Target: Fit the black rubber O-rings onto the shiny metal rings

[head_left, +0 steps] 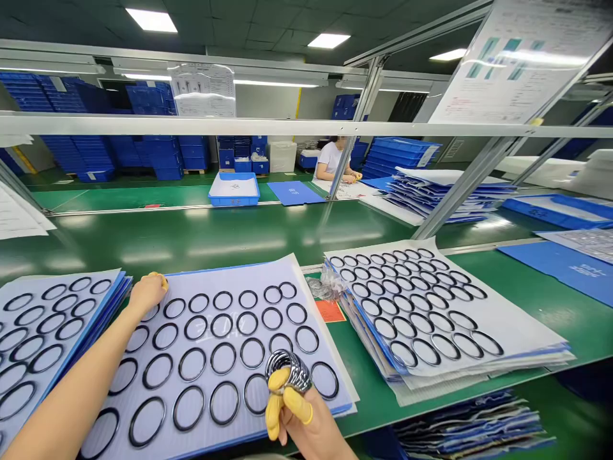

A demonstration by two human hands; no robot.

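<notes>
In my right hand (294,406), which wears yellow finger cots, is a bunch of shiny dark rings (288,370), pinched between thumb and fingers. It hovers over the lower right of a white sheet (306,281) on which black rings (223,356) lie in rows. My left hand (147,294) reaches to the far left corner of that sheet. Its fingers are curled, with yellow finger cots on the tips, and what they grip is hidden. One ring (151,313) lies just below that hand, partly covered by it.
Ring-covered stacks stand on the left (48,319) and right (421,306) of the green bench (364,399). A clear plastic bag (330,281) and an orange card (330,311) lie between sheets. Beyond the metal frame (306,128), a person (332,163) works near a blue tray (234,198).
</notes>
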